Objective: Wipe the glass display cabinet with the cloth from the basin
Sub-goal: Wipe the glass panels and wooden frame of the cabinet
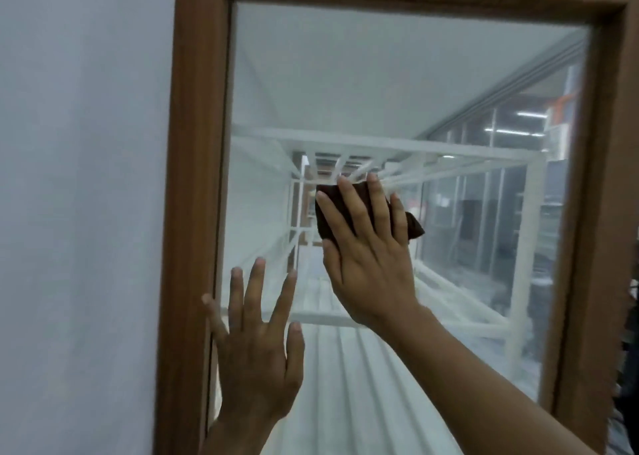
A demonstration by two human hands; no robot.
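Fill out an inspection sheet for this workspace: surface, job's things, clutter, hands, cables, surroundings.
Surface: glass in a wooden frame, hazy, with reflections at the right.
Job's things: brown cloth flat against the glass under the right hand.
Clutter: nothing seen.
Hands: right hand presses the cloth with straight fingers; left hand lies flat on the glass by the frame's left side.
Cables: nothing seen.
Surroundings: white wall at the left; white rack behind the glass.

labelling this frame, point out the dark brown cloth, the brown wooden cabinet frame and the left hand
dark brown cloth (416, 228): head view, its exposed right corner
brown wooden cabinet frame (193, 178): head view, left upright
left hand (257, 361): head view, back of hand
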